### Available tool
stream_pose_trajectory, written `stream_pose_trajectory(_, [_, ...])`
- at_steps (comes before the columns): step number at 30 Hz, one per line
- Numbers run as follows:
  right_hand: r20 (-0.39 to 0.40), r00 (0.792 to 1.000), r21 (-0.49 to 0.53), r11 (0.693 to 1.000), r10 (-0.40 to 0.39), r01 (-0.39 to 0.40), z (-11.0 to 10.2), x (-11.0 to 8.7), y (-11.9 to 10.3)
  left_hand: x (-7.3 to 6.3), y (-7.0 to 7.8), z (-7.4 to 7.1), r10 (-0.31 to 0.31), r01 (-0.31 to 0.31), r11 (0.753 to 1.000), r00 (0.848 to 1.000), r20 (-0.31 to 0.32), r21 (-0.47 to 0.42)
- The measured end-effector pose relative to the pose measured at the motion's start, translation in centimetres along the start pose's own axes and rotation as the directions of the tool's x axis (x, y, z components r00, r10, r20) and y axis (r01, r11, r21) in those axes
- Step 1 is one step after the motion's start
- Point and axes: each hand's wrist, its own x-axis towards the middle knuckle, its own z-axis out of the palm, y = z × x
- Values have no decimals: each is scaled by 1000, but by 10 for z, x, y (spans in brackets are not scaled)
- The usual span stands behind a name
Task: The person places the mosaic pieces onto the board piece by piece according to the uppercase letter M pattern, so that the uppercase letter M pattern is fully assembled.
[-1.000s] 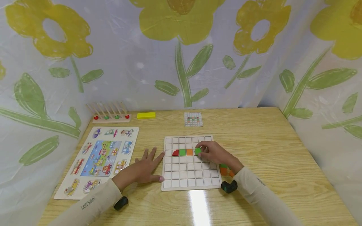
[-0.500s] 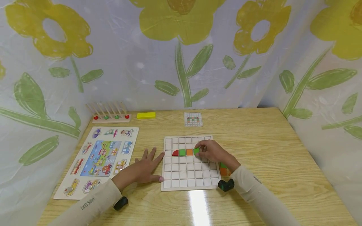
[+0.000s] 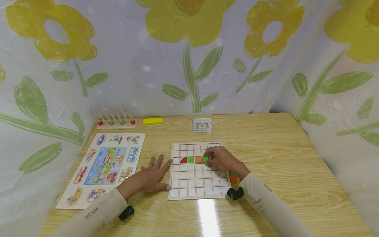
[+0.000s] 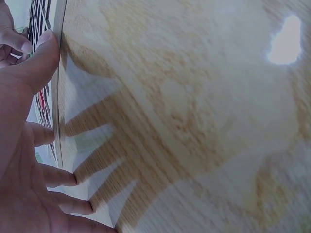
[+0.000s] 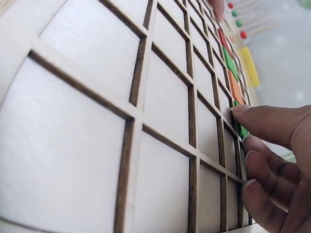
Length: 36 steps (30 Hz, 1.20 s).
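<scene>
A wooden grid board [image 3: 191, 183] lies flat in the middle of the table. One row holds a red quarter-round tile [image 3: 184, 160], a green square tile [image 3: 190, 160] and an orange square tile [image 3: 198, 159]. Just right of these, my right hand [image 3: 221, 158] pinches another green square tile [image 5: 241, 127] between thumb and fingers, at the fourth tile's cell. The fingers partly cover it. My left hand [image 3: 154, 178] is spread, palm down, its thumb and fingertips touching the board's left edge. Loose green and orange tiles [image 3: 234, 179] lie partly hidden under the right wrist.
A small pattern card [image 3: 202, 125] lies behind the board. To the left is a vehicle picture puzzle [image 3: 105, 166]. A peg rack with coloured beads [image 3: 116, 123] and a yellow block [image 3: 153, 121] stand at the back left. Flowered curtain [image 3: 124, 49] surrounds the table.
My right hand has shifted slightly left and brought the green tile into line beside the orange one. The left hand has stayed put.
</scene>
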Motion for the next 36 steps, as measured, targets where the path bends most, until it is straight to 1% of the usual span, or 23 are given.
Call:
stream_pose_trajectory(4, [3,1000,13,1000,-5,5,-2,-2,0,0,0,0,0,0,1000,1000,1,2])
stream_pose_trajectory(7, [-8,1000,38,999,-27,27,-6,-4,4,0,1,0,-3,3,1000,1000,5,5])
stream_pose_trajectory(12, [-61,996,58,996,-62,66,-18,-12,11,0,1,-1,-2,2,1000,1000,12,1])
stream_pose_trajectory(20, [-131,985,53,991,-111,119,-35,-27,26,0,2,-3,-9,9,1000,1000,30,-14])
stream_pose_trajectory(24, [-148,983,41,992,-110,117,-43,-37,33,1,2,-3,-9,10,1000,1000,29,-16])
stream_pose_trajectory(30, [-164,983,36,996,-79,86,-54,-51,48,0,2,-3,-11,11,1000,1000,22,-14])
stream_pose_trajectory(36, [-153,987,37,998,-48,54,-61,-66,65,0,4,-3,-8,8,1000,1000,17,-18])
